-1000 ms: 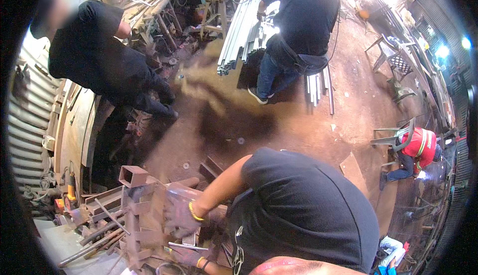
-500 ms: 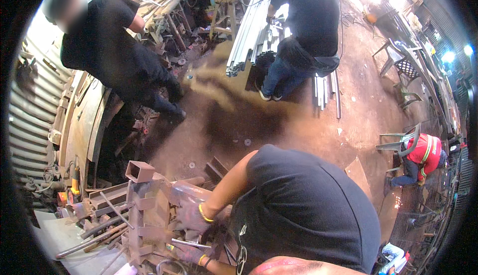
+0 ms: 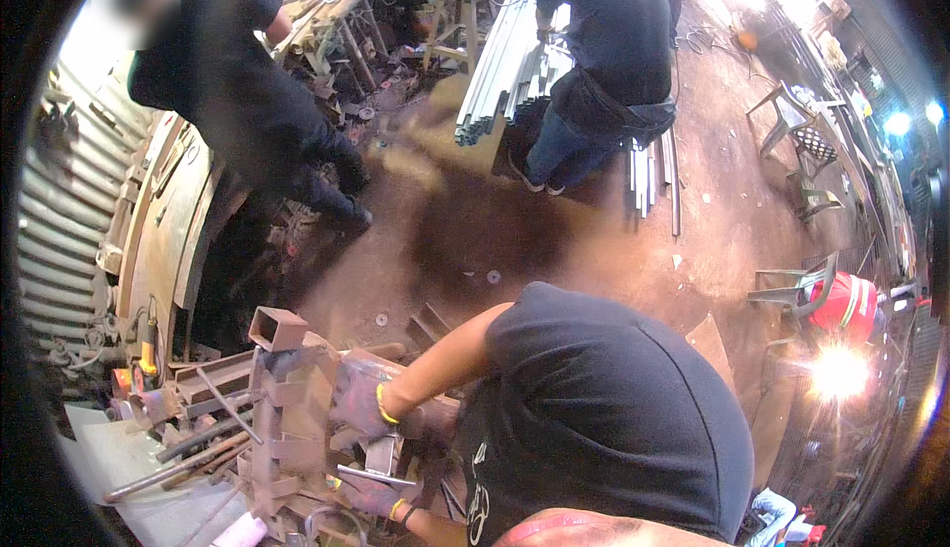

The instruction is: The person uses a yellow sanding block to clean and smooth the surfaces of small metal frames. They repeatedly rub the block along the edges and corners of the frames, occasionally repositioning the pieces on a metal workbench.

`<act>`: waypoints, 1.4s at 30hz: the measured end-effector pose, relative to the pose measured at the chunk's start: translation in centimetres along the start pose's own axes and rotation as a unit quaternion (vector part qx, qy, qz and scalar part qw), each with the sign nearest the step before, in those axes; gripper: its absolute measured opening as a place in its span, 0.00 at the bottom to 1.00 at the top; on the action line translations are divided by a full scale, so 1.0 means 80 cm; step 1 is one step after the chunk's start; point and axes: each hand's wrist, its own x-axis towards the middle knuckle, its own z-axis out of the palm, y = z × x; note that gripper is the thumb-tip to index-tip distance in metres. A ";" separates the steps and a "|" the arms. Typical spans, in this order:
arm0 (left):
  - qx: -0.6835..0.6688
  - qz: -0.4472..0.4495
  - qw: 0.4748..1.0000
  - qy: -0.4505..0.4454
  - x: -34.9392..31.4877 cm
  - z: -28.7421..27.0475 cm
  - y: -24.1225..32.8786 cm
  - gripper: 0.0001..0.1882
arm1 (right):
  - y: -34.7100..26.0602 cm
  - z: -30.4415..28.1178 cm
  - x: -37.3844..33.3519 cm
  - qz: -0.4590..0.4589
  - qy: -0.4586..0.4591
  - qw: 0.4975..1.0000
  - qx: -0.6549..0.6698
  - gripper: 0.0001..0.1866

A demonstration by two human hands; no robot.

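A: Where's the work?
B: Low, left of centre. A brown steel frame (image 3: 265,438), short crosspieces along it. An open square tube (image 3: 278,327) sits at its upper end.

A: Right hand?
B: Right hand (image 3: 360,398) is gloved, yellow band (image 3: 385,404) at the wrist, arm bent at the elbow. It is at the steel just right of the frame. Fingers blur into the dark metal; cannot tell whether they close on anything.

A: And the left?
B: Left hand (image 3: 374,497) is lower in view, also gloved. A bright bar (image 3: 376,476) shows right beside it; gripped or only near, cannot tell. Spread of the fingers unclear too.

A: What surrounds the frame?
B: To its left, loose rods (image 3: 148,486) lie on a slant, one thinner rod (image 3: 228,403) leaning close to the frame. Grey sheet (image 3: 104,453) beside the pile. Yellow tool (image 3: 148,354) farther up, near long boards (image 3: 173,225).

A: Other people?
B: A person in black (image 3: 237,82) stands upper left. Another person (image 3: 609,37) bends beside a stack of pale tubes (image 3: 500,77). At far right, someone in a red vest (image 3: 844,304), a bright flash (image 3: 839,374) just below. Small discs (image 3: 494,277) dot the brown floor (image 3: 633,260).
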 end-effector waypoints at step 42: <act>-0.161 -0.087 0.982 0.048 0.007 -0.073 0.097 0.22 | -0.007 0.004 -0.007 0.020 -0.052 0.991 0.123 0.38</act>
